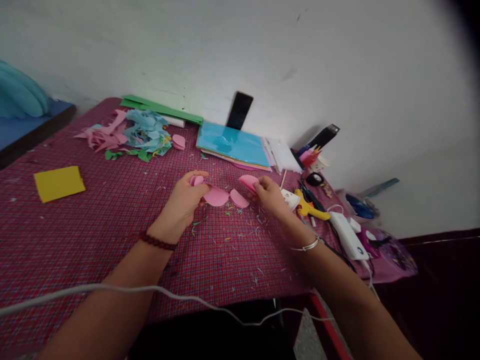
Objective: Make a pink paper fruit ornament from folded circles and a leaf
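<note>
Pink rounded pieces (196, 180) of paper are pinched in your left hand (186, 197), while your right hand (270, 194) holds a pink petal shape (248, 181) by its edge. Between them, over the checked table (123, 240), a wider pink piece (216, 196) shows at your left fingertips, a half-round piece (239, 198) just beside it. Your yellow glue gun (312, 208) lies farther right.

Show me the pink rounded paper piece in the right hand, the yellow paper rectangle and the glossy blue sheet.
Pink rounded paper piece (247, 181): head view, part outside the right hand (270, 195).
Yellow paper rectangle (60, 184): head view, middle of top face.
Glossy blue sheet (234, 145): head view, middle of top face.
</note>
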Demonstrator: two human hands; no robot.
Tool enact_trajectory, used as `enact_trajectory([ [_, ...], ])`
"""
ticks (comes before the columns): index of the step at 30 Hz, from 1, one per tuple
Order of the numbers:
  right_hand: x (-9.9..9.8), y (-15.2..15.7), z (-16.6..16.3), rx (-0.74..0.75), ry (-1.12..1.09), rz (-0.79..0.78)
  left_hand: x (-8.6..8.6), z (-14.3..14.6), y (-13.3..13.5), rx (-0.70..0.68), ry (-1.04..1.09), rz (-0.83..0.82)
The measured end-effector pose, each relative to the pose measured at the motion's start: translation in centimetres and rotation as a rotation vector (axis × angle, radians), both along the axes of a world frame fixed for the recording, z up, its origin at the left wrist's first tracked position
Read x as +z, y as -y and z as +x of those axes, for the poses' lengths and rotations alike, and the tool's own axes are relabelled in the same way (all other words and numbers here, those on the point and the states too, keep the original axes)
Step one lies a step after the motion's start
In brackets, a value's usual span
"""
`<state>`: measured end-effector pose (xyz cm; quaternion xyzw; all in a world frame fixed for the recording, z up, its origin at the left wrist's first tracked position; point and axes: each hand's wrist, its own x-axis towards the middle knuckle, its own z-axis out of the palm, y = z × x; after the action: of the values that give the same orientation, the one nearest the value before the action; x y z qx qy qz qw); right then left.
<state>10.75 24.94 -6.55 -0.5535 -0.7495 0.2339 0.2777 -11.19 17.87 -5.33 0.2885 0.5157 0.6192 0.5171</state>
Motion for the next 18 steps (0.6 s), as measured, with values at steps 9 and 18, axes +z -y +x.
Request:
enact_trajectory([
  [9, 0.3, 1.7, -0.4, 0.09, 0.031, -0.013, 0.1, 0.3, 0.1, -0.019, 0.008, 0.001],
  [18, 1.5, 0.9, -0.6, 0.181, 0.245, -0.095, 0.2, -0.7, -0.2, 0.061, 0.003, -0.006],
])
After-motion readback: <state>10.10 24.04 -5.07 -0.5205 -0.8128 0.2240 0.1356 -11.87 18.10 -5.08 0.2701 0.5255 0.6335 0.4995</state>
